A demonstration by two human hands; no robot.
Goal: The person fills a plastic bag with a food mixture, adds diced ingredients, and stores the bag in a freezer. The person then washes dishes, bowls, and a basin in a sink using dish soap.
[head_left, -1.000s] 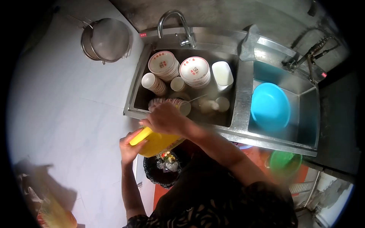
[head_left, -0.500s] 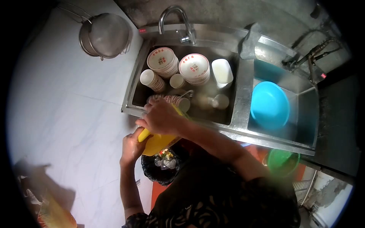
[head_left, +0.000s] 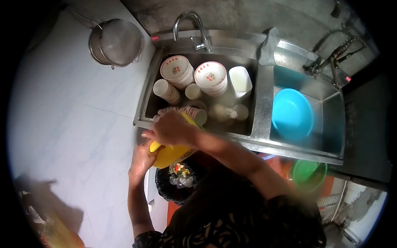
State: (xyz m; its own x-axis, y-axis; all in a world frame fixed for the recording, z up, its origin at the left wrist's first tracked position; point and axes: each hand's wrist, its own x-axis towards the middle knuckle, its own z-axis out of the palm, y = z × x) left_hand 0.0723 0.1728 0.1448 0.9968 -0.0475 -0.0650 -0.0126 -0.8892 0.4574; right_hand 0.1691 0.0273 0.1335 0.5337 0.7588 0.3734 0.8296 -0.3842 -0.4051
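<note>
My left hand is closed round the handle-like edge of a yellow plastic basin, at the front of the sink. The basin is tilted over a bin lined with a black bag, which holds food scraps and clear plastic. Across the basin's upper side lies my right hand, fingers curled at its rim; the fingertips are partly hidden. Just beyond, in the left sink basin, a row of cups lies on its side in cloudy water.
Stacked bowls, stacked cups and a white rectangular dish stand in the sink under the faucet. A blue tub sits in the right basin. Strainers lie on the white counter. Below is a green basket.
The view has shifted slightly. The yellow basin has tipped a little and moved slightly up from the bin, showing more of the scraps. Both hands keep their places on it.
</note>
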